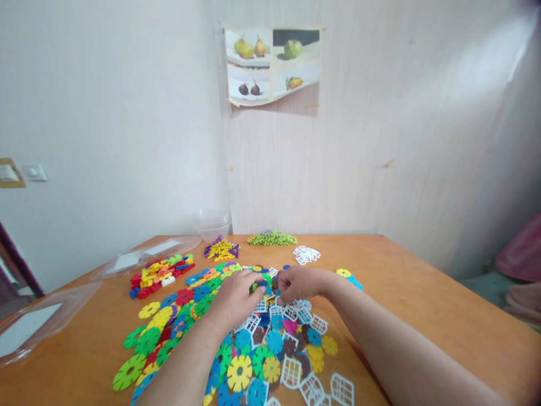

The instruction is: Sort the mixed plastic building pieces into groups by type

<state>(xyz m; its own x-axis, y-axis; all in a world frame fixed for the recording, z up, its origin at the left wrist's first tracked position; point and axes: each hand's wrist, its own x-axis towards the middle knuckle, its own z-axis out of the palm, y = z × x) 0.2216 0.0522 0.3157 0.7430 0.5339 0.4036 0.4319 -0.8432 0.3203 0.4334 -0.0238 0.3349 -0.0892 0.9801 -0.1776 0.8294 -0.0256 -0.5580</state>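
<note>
A wide pile of coloured plastic snowflake discs point(239, 373) spreads over the table, mixed with white lattice window pieces point(291, 372). Over the far part of this pile is my left hand point(239, 296), its fingers bent and closed. A small green piece point(253, 287) shows between its thumb and fingers; whether it is gripped is hard to see. Close by on the right, my right hand point(299, 283) has its fingers curled down and pressed together among the pieces. Its fingertips are partly hidden, so what they hold cannot be made out.
Red and yellow building blocks point(160, 273) lie at the left. Behind stand clear plastic bowls point(212, 224), purple and yellow pieces point(222, 248), a green heap point(273, 239) and white lattice pieces point(306, 254). Clear plastic lids point(80, 296) lie along the table's point(422, 293) left edge.
</note>
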